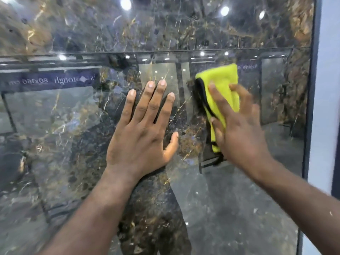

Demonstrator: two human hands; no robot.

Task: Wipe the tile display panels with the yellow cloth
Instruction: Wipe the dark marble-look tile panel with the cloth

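A glossy dark marble tile panel (64,144) with gold and blue veins fills the view, upright in front of me. A horizontal joint (165,51) splits it into an upper and a lower tile. My left hand (143,129) lies flat on the lower tile, fingers straight and spread. Right of it, my right hand (237,126) presses the folded yellow cloth (222,80) with a black edge against the same tile, fingers straight over the cloth and thumb at its lower edge. The hand is motion-blurred.
The panel's dark right edge (311,107) runs top to bottom, with a pale wall (327,89) beyond it. The gloss mirrors ceiling lights (126,3) and a reversed showroom sign (36,80).
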